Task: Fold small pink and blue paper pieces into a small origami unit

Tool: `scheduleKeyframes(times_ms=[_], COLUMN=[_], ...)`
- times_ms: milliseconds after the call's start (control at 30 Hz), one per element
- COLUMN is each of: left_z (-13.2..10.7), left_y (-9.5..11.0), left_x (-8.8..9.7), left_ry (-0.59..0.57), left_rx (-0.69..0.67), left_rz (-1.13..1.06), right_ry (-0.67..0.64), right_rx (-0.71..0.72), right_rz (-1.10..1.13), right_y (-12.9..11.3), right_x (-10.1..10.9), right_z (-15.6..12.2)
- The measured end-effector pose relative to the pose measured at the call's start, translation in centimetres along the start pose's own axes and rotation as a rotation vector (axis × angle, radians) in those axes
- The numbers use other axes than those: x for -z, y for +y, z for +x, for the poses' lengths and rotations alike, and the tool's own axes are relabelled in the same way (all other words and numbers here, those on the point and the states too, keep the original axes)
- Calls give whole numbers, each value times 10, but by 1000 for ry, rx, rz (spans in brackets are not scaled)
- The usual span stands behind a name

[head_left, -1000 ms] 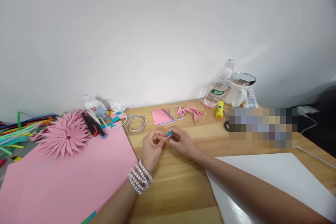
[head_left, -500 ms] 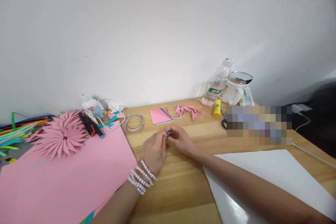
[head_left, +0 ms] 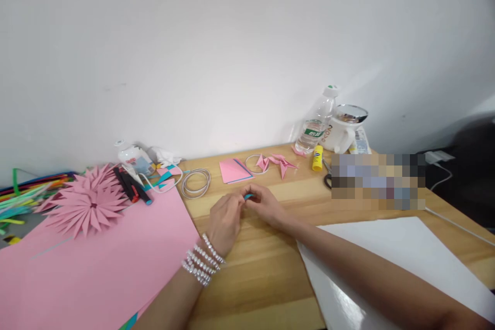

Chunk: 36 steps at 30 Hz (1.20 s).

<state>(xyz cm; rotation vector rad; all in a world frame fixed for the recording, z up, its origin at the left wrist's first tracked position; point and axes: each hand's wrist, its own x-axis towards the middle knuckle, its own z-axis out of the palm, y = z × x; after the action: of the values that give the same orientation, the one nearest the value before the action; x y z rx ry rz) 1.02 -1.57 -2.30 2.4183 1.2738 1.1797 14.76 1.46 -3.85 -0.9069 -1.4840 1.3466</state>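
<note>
My left hand (head_left: 225, 216), with pearl bracelets (head_left: 203, 262) at the wrist, meets my right hand (head_left: 266, 205) over the middle of the wooden table (head_left: 266, 289). Fingertips of both hands pinch a small piece of blue paper (head_left: 249, 197); most of it is hidden behind the fingers. Just beyond the hands lies a small stack of pink and blue paper (head_left: 235, 171). To its right are folded pink paper pieces (head_left: 281, 164), partly over a looped cable.
Large pink sheets (head_left: 116, 268) and a spiky pink paper flower (head_left: 93, 205) lie left, with markers (head_left: 131, 185) and a coiled cable (head_left: 195, 183). At right are a water bottle (head_left: 314, 126), glue stick (head_left: 317, 159), scissors (head_left: 327, 180), white mug (head_left: 338, 134) and white board (head_left: 371, 247).
The whole view has shifted slightly. Both hands stay together at the same place, and a little more of the blue paper shows between the fingers.
</note>
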Motion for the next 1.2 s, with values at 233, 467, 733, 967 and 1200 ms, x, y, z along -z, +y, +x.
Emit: scheduleKeyframes(times_ms=[233, 467, 733, 967, 1200], left_z=[9, 14, 15, 9, 7], left_y=[-3, -11, -10, -15, -17], left_x=[2, 2, 5, 5, 5], left_ry=[75, 90, 72, 2, -40], left_rx=[519, 703, 606, 188, -85], left_rz=[-375, -646, -557, -182, -22], right_ry=[-34, -63, -72, -2, -12], right_rx=[16, -58, -54, -62, -95], right_rz=[-22, 64, 96, 80, 152], right_y=[-5, -4, 2, 2, 2], right_x=[-1, 3, 6, 8, 10], right_z=[-1, 2, 2, 3, 2])
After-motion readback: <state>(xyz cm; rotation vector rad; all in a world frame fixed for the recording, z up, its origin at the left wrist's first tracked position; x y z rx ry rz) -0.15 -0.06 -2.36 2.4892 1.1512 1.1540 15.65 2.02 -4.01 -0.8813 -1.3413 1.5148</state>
